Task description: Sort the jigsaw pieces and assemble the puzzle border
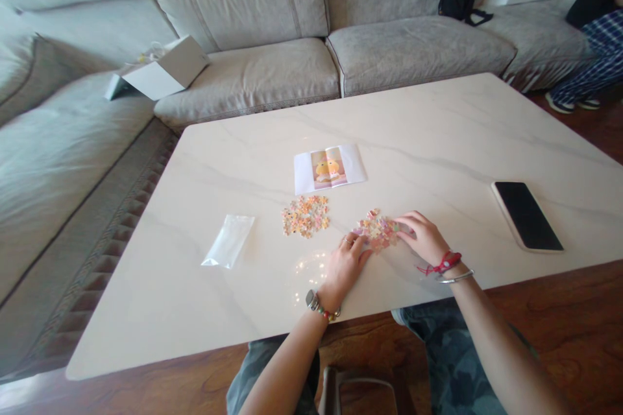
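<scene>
On the white marble table (438, 123), near its front edge, a small heap of puzzle pieces (377, 232) is flanked by both hands. The left hand (344, 264) is set against its left side and the right hand (421, 237) against its right, with the fingers touching the pieces. Whether any piece is pinched cannot be told. A second heap (305, 215) is seen nearby to the left, a printed reference picture (329, 168) beyond it, a clear plastic bag (228, 240) farther left, and a phone (527, 215) to the right.

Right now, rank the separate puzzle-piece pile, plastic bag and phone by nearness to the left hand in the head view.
1. Separate puzzle-piece pile, just beyond the left hand.
2. Plastic bag, farther left.
3. Phone, far right.
</scene>
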The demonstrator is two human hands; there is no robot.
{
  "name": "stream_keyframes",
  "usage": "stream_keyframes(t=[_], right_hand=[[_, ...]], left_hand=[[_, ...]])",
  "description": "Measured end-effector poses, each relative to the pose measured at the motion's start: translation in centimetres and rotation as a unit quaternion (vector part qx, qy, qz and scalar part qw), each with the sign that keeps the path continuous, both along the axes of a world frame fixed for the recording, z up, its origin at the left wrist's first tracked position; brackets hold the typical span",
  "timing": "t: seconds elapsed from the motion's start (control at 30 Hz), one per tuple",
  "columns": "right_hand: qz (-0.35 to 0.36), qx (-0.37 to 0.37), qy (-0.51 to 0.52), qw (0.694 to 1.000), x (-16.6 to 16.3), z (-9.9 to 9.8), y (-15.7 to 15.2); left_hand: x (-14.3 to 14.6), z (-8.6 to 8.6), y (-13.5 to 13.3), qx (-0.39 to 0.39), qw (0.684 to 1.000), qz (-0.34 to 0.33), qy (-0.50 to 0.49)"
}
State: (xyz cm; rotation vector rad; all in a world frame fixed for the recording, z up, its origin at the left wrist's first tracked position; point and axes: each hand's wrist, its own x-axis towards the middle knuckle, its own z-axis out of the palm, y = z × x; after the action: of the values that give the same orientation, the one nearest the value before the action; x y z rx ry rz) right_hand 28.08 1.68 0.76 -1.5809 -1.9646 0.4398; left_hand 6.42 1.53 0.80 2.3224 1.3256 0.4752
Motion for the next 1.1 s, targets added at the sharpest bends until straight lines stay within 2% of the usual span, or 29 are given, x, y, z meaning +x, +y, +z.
stream_keyframes(t=[0.3, 0.47, 0.7, 0.93, 1.1], right_hand=[[0.014, -0.038, -0.005, 0.999, 0.8, -0.8, 0.1], [0.005, -0.044, -0.008, 0.999, 1.3, -0.4, 0.2], [0.027, -0.049, -0.009, 0.998, 1.5, 0.1, 0.0], [0.008, -0.042, -0.009, 0.999, 1.3, -0.4, -0.1], [0.024, -0.009, 0.006, 1.000, 0.8, -0.7, 0.3]], left_hand=[[1.5, -0.6, -0.1, 0.003, 1.000, -0.013, -0.024], [0.8, -0.4, 0.0, 0.022, 0.999, -0.002, -0.033], [-1.1, 0.1, -0.3, 0.028, 0.999, 0.004, 0.041], [-0.8, -0.5, -0.2, 0.032, 0.998, -0.040, 0.022], [-0.7, -0.7, 0.1, 0.085, 0.996, 0.006, 0.002]])
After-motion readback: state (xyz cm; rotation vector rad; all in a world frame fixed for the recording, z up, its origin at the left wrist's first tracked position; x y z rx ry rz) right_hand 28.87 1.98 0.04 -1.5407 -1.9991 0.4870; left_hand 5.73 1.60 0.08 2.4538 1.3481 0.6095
